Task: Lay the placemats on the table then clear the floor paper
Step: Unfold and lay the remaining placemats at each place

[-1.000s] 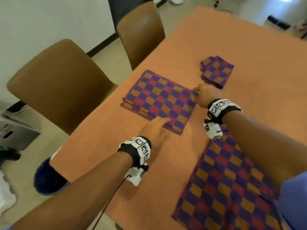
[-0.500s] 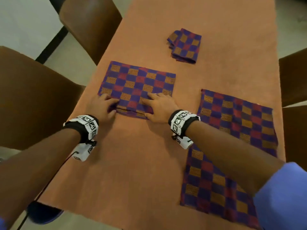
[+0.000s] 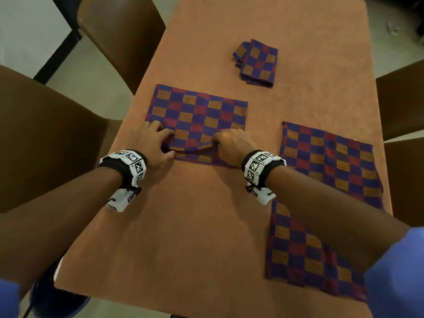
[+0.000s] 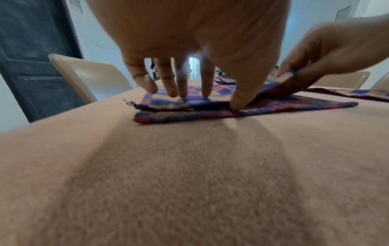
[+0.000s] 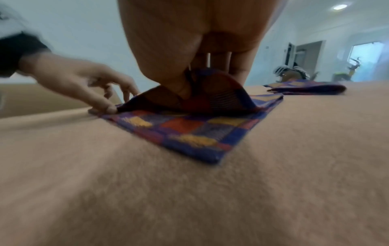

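A folded checked placemat (image 3: 197, 115) lies on the orange tablecloth (image 3: 183, 226) near the table's left side. My left hand (image 3: 156, 143) holds its near left edge, fingers on top and thumb tucked under the top layer (image 4: 210, 101). My right hand (image 3: 231, 143) pinches the top layer at the near edge and lifts it into a hump (image 5: 210, 93). A spread placemat (image 3: 328, 171) lies flat to the right, partly under my right forearm. A folded stack of placemats (image 3: 257, 63) sits farther up the table. No floor paper is in view.
Brown chairs stand along the table's left side (image 3: 46, 134), (image 3: 119, 35) and along its right side (image 3: 401, 99). A dark blue object (image 3: 57, 301) shows on the floor past the near left corner. The table's near edge (image 3: 160, 311) is close below my arms.
Both hands came to the near edge of the folded placemat. Half a second ago they lay flat on it; now they grip the top layer and it is raised.
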Action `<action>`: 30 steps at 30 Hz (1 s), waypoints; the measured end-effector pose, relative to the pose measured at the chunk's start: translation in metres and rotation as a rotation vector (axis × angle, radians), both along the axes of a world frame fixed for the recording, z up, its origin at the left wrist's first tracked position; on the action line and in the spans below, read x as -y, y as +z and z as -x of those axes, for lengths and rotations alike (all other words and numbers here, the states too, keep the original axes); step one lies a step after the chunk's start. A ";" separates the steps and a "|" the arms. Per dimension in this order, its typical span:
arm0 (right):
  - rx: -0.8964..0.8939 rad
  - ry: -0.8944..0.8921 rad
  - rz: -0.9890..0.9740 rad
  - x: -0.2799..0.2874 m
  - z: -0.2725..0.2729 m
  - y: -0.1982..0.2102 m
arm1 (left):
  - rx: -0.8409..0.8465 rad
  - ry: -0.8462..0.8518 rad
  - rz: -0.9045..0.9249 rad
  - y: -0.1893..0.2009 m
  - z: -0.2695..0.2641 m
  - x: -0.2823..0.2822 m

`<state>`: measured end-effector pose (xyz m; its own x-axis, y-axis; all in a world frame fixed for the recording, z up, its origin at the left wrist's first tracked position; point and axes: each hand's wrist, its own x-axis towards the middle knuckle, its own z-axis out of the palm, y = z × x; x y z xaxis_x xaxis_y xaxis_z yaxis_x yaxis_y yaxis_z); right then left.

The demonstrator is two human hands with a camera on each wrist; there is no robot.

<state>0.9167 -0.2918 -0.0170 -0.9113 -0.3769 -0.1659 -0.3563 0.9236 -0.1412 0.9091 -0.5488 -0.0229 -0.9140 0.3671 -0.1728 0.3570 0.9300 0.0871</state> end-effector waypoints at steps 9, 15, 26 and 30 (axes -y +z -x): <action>0.034 0.138 0.235 0.001 -0.026 0.033 | -0.191 0.093 -0.088 0.035 -0.017 0.033; 0.314 0.361 0.187 0.029 -0.115 0.013 | -0.161 0.069 0.022 0.033 -0.139 0.088; 0.655 0.649 0.138 0.050 -0.200 0.033 | 0.149 0.126 0.051 0.024 -0.284 0.106; 0.439 0.388 0.240 0.020 -0.154 0.032 | 0.163 0.197 -0.037 0.029 -0.263 0.095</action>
<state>1.0707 -0.3119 0.0148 -0.5672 -0.7391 -0.3635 -0.5204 0.6636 -0.5374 1.1724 -0.6443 0.0058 -0.9296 0.1935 -0.3138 0.1477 0.9754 0.1637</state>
